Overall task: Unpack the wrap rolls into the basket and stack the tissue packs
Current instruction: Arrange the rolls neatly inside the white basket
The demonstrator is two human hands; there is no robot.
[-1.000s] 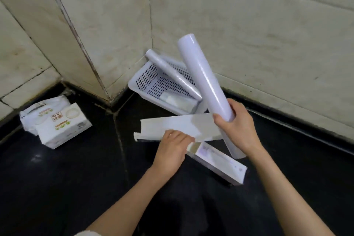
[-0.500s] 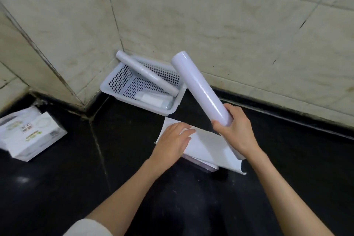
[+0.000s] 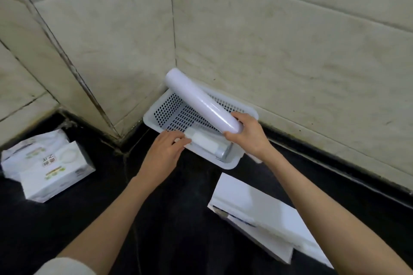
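Both hands work at the white perforated basket (image 3: 156,111), which sits on the dark floor (image 3: 178,219) in the corner where the tiled walls (image 3: 268,40) meet. Right hand (image 3: 248,134) grips the near end of a large white wrap roll (image 3: 201,100), slanted above the basket with its far end toward the corner. Left hand (image 3: 165,152) rests on the basket's near rim, fingers loosely extended and touching a smaller roll (image 3: 206,143) lying inside. An opened white box (image 3: 263,210) lies on the floor near the right forearm. Two tissue packs (image 3: 49,169) lie together by the left wall.
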